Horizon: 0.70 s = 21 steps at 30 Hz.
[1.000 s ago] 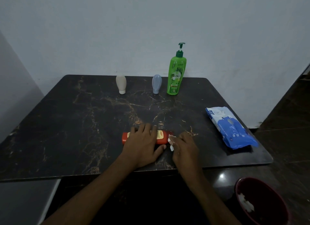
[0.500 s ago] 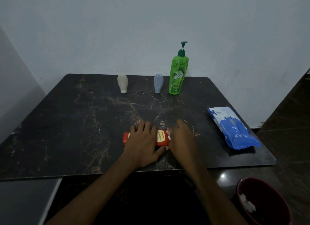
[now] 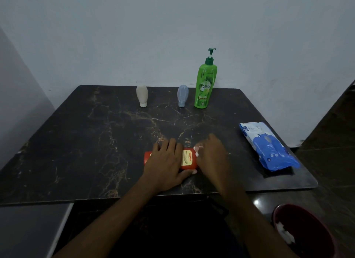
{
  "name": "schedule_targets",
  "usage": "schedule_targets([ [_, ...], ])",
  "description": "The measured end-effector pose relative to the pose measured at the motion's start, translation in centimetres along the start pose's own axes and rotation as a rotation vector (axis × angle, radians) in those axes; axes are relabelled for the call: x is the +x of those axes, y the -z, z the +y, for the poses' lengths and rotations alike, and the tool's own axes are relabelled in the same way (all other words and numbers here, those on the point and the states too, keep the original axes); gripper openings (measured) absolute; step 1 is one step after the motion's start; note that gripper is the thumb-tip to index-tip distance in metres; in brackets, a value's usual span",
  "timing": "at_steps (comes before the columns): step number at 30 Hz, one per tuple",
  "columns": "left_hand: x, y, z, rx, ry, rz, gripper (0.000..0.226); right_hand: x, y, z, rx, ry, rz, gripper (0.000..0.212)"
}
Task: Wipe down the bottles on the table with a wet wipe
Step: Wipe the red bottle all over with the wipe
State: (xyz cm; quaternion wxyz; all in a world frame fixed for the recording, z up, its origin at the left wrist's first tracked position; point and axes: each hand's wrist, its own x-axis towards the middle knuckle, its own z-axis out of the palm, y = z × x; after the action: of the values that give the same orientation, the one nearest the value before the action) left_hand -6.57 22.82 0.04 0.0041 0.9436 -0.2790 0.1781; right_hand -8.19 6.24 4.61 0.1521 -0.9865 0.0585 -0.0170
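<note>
Both hands are working on the red bottle (image 3: 187, 158), which lies on its side near the front edge of the table (image 3: 86, 142). As I read it, it was laid flat so it can't tip while it is being rubbed.

From my seat, the left hand (image 3: 165, 165) lies across the bottle's middle. Its fingers are fairly straight and spread over the far side, and the thumb runs along the near side. It looks like a pin-down rather than a grip, there to stop the bottle rolling.

The right hand (image 3: 211, 157) is bunched at the bottle's right end, fingers curled round a wet wipe (image 3: 197, 151). Only a small white scrap of the wipe shows, touching the bottle beside the label. The two hands sit just beside each other.

Well behind the red bottle stand three more, all upright. A cream bottle (image 3: 142, 96) is to the rear left, a blue-grey bottle (image 3: 182, 96) is straight behind, and a green pump bottle (image 3: 204, 86) stands just right of that one. I'd guess they are waiting their turn.

To the red bottle's right lies the blue wipe pack (image 3: 269, 146), within easy reach of the wiping hand. Below and right of the bottle, off the table, is a dark red bin (image 3: 311, 236) with white scraps inside.
</note>
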Motion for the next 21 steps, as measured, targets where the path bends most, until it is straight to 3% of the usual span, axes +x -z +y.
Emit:
schedule_targets([
  [4, -0.3, 0.0, 0.1, -0.004, -0.032, 0.077, 0.080, 2.6, 3.1, 1.1, 0.253, -0.061, -0.203, 0.024],
  [6, -0.4, -0.1, 0.0, -0.008, -0.056, 0.111, 0.077, 3.3, 4.5, 1.9, 0.302, -0.021, -0.350, 0.021],
  [9, -0.5, 0.0, 0.0, -0.029, -0.058, 0.140, 0.078, 3.1, 5.4, 3.2, 0.594, -0.090, -0.493, 0.023],
  [14, -0.7, 0.2, -0.1, -0.049, -0.012, 0.195, 0.078, 1.6, 4.2, 4.0, 1.083, -0.274, -0.534, 0.031],
  [21, -0.9, 0.4, -0.3, -0.162, 0.089, 0.274, 0.077, -3.4, 3.2, 2.9, 1.373, -0.310, -0.587, 0.029],
])
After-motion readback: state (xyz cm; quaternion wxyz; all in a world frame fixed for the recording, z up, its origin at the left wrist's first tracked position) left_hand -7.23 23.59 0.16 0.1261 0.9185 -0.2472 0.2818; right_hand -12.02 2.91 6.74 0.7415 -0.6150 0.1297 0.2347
